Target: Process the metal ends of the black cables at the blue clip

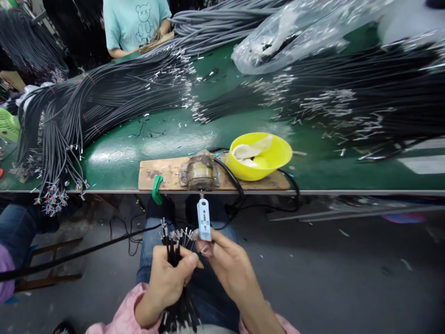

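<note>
My left hand (173, 278) is closed around a bundle of black cables (174, 253). Their silvery ends stick up above the fingers, and more ends hang below the hand. A light-blue clip (204, 220) hangs from the shaft of a small, worn motor (200, 171). At the lower end of that clip, the thumb and fingers of my right hand (227, 264) are pinched, close beside the cable tips. Whether a cable end is also between those fingers, I cannot tell.
The motor sits on a wooden board (167, 169) at the edge of the green table (181, 134), with a green clamp (157, 189) and a yellow bowl (259, 174) holding white pieces. Bundles of dark cables (114, 93) and a plastic bag (288, 37) lie behind. A person (135, 23) sits opposite.
</note>
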Tool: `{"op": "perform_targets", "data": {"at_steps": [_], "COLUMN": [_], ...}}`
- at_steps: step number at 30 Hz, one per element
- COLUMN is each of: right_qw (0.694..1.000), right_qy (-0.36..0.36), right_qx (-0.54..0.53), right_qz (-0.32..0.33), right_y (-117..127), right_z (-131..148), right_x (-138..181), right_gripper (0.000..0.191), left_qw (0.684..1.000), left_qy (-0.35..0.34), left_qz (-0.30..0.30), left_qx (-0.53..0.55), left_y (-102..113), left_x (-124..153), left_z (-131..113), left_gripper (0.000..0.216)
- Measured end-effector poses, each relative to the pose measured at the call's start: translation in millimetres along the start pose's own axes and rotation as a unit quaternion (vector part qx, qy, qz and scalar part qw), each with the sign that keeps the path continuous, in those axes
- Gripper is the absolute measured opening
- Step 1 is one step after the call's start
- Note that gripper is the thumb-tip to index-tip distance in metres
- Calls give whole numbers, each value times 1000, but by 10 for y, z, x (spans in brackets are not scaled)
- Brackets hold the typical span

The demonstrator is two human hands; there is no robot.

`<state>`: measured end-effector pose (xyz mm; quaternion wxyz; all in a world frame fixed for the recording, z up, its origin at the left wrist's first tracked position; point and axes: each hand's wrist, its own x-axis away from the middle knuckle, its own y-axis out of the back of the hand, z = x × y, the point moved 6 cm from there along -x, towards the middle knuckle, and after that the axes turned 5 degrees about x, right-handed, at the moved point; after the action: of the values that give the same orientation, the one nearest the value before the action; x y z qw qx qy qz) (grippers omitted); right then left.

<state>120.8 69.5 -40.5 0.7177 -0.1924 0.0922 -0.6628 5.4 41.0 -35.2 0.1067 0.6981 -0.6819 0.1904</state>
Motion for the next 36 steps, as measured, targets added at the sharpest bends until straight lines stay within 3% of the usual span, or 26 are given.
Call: {"op": "perform_targets", "data": {"at_steps": [4, 8, 10, 12, 14, 15, 16, 17, 19, 21, 23, 25, 30, 34, 36], "right_qw": [993, 990, 957, 889, 844, 852, 879, 918, 982, 988, 974, 975, 996, 996, 998], "right_qy": [70, 92, 191, 314, 381, 375, 341, 282, 115, -37, -109, -120, -44, -46, -46], "right_qx": [94, 99, 183, 287, 338, 335, 311, 268, 148, 49, 20, 38, 75, 75, 49], "right_qz": [18, -51, -119, -171, -169, -150, -119, -77, 36, 145, 196, 183, 36, 33, 21], "right_y": [20, 10, 7, -35, -77, -74, -57, -36, -40, -92, -103, -59, 19, -137, -183], "right_z": [69, 17, 144, 319, 421, 432, 415, 367, 204, 70, 44, 89, 331, 376, 376], "right_x": [13, 67, 135, 233, 275, 249, 193, 120, -11, -61, -102, -196, -453, -496, -497], "right_gripper": [23, 22, 17, 15, 21, 20, 16, 11, 23, 37, 40, 37, 48, 50, 47], "left_qw": [1000, 1000, 1000, 1000, 1000, 1000, 999, 999, 999, 999, 999, 999, 999, 993, 991], "left_qy": [10, 3, 1, 0, -1, -3, -9, -16, -34, -45, -47, -50, -27, -89, -99], "left_qz": [15, 1, -8, -14, -19, -23, -29, -35, -39, -31, -21, -21, 10, -72, -81], "left_qx": [10, 14, 18, 19, 19, 18, 16, 14, 8, 5, 5, 5, 22, 29, 27], "left_y": [-9, -30, -39, -39, -24, -9, 10, 31, 62, 71, 73, 90, 91, 148, 126], "left_x": [-9, 4, 11, 12, 7, 4, 2, 0, -3, -6, -14, -26, -57, -22, -13], "left_z": [-5, 8, 18, 25, 20, 11, -7, -30, -85, -130, -157, -180, -227, -359, -391], "left_gripper": [50, 44, 43, 43, 44, 43, 42, 40, 34, 30, 27, 26, 23, 18, 17]}}
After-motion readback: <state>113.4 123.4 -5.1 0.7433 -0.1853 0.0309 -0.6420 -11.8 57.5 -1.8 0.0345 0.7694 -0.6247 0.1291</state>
